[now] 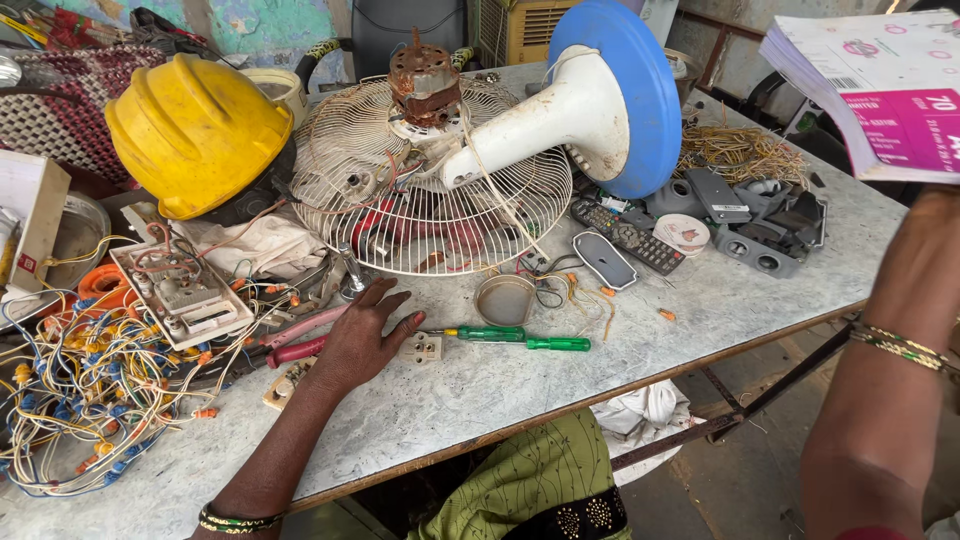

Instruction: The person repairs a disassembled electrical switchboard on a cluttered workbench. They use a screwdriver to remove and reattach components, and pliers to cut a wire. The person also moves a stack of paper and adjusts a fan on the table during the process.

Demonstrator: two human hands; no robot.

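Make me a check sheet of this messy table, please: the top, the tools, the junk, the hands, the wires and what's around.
Surface: grey table, scuffed and crowded.
Job's things: pliers and small socket by the left hand; green screwdriver beside them.
Clutter: fan guard with rusty motor, fan base, yellow helmet, remote, switch board.
Hands: left hand flat on the table; right hand raised, holding a booklet.
Cables: wire tangle at the left edge.
Surroundings: cooler behind; cloth under the table.
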